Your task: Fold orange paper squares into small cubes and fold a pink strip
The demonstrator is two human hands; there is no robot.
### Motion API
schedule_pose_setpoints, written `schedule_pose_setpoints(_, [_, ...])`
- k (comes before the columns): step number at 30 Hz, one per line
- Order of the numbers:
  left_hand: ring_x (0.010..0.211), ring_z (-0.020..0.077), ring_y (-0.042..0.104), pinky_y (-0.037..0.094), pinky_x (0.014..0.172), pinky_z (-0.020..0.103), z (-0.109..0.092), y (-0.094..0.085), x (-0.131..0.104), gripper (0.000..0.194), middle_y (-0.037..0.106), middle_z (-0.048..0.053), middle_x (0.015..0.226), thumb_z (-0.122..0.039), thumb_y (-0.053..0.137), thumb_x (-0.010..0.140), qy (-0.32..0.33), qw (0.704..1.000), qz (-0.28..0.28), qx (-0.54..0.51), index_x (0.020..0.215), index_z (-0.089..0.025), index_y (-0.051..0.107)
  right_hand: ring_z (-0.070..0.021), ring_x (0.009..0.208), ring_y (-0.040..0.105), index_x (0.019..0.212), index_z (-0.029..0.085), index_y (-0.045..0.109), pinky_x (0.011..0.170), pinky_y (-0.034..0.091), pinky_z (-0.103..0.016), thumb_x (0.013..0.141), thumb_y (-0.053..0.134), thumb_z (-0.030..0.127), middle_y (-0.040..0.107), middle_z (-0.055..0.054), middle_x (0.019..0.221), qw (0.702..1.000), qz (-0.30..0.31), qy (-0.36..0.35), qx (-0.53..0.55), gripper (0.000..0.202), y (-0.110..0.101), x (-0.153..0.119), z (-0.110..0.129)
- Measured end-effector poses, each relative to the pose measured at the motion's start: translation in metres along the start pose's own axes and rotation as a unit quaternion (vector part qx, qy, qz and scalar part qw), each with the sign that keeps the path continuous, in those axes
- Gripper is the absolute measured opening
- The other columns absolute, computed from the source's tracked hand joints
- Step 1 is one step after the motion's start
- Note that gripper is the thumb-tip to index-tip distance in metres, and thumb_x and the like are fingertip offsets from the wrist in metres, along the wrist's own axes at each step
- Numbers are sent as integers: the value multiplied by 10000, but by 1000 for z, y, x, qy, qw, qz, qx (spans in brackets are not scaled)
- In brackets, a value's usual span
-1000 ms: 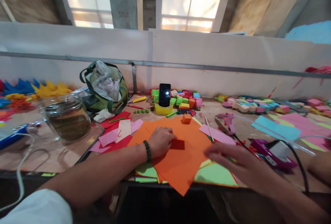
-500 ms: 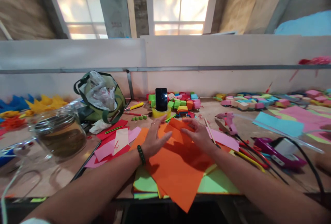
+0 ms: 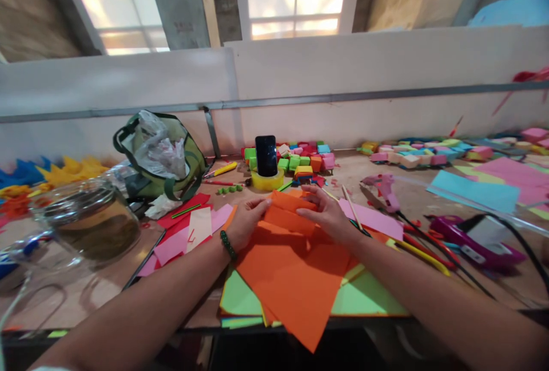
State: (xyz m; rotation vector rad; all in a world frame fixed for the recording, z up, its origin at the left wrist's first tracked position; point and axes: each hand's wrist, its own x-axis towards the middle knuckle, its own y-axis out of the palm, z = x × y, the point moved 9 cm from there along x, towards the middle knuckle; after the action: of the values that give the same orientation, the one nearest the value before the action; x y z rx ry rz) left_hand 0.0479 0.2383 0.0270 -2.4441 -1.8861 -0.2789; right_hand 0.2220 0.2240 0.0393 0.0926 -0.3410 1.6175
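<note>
A creased piece of orange paper (image 3: 286,215) is raised between my two hands. My left hand (image 3: 249,220) pinches its left edge between thumb and fingers; a green bead bracelet circles that wrist. On the right side, my right hand (image 3: 328,215) holds the same piece, thumb in front and fingers behind its edge. Beneath lie larger orange sheets (image 3: 295,285), one corner pointing toward me past the table edge. Under those is a stack of light green sheets (image 3: 369,294).
A phone (image 3: 266,155) stands in a yellow tape roll (image 3: 267,180) before colored paper blocks. Left are a glass jar (image 3: 92,225), green bag (image 3: 193,159) and red and pink papers. Right are a pink glue gun (image 3: 386,191) and purple device (image 3: 476,245).
My left hand has closed from spread fingers onto the creased orange piece. My right fingers have drawn in on its other side, and the piece is lifted more. The camera view has tilted slightly.
</note>
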Motion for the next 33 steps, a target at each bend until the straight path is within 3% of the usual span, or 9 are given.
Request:
schedule_pose_setpoints(2, [685,150,608,490,660,250,-9,-2,-2,316,674,32,713,-439,675,740,28,999,-21,-19,793,-128,691,-180,747,658,1136,206,527,635,543,-300,671,710,358,677,-54,959,997,21,61,46,522,6,-1,-9])
schedule_pose_setpoints(6, [709,165,618,497,674,260,-20,-4,-6,304,698,42,749,-416,672,730,51,998,-41,-4,796,-120,700,-136,551,601,1045,172,579,444,449,-233,690,627,307,678,-36,796,985,56,139,83,383,15,-5,-21])
schedule_pose_setpoints(10, [697,152,621,489,617,227,-4,-6,-4,242,688,38,752,-315,690,659,-23,998,-45,23,816,-131,697,-151,667,611,1023,181,580,562,471,-245,604,598,200,654,-7,775,996,11,73,47,420,3,0,-12])
schedule_pose_setpoints(13, [611,139,620,468,546,215,20,2,-5,277,676,42,729,-270,698,610,-136,991,-5,10,851,-134,684,-165,721,602,1022,180,569,628,468,-269,571,553,151,626,0,751,1000,-7,-2,-12,453,-1,-1,0])
schedule_pose_setpoints(15, [567,135,605,451,524,214,29,9,-7,276,661,48,684,-284,712,599,-174,984,27,6,820,-122,680,-176,795,605,1034,183,563,693,470,-288,558,515,119,627,-10,786,999,-1,-35,-38,482,1,-3,5])
schedule_pose_setpoints(18, [493,101,513,375,473,195,18,14,-8,243,593,20,563,-340,707,634,-104,991,50,68,671,-104,662,-184,879,591,1081,198,546,765,470,-309,570,524,123,616,-19,862,998,-15,-42,-46,517,-1,-1,2])
schedule_pose_setpoints(22, [521,90,445,320,477,185,1,10,-7,247,518,-18,513,-336,665,678,-2,992,26,127,569,-119,622,-201,893,563,1082,207,505,757,470,-324,556,612,198,586,-28,910,996,-90,6,-26,537,-17,6,-12])
schedule_pose_setpoints(29, [607,110,456,350,542,200,-8,7,-6,198,528,-10,568,-280,616,686,54,990,8,131,569,-122,637,-163,625,579,1018,213,511,619,482,-316,540,573,191,600,-2,760,996,-49,64,43,483,-10,7,-18])
schedule_pose_setpoints(33, [606,128,504,393,554,219,-4,7,-5,281,587,14,600,-387,634,714,36,994,14,106,660,-116,684,-134,566,512,1021,200,516,587,433,-282,558,559,216,512,50,620,995,-61,47,60,465,-14,8,-13])
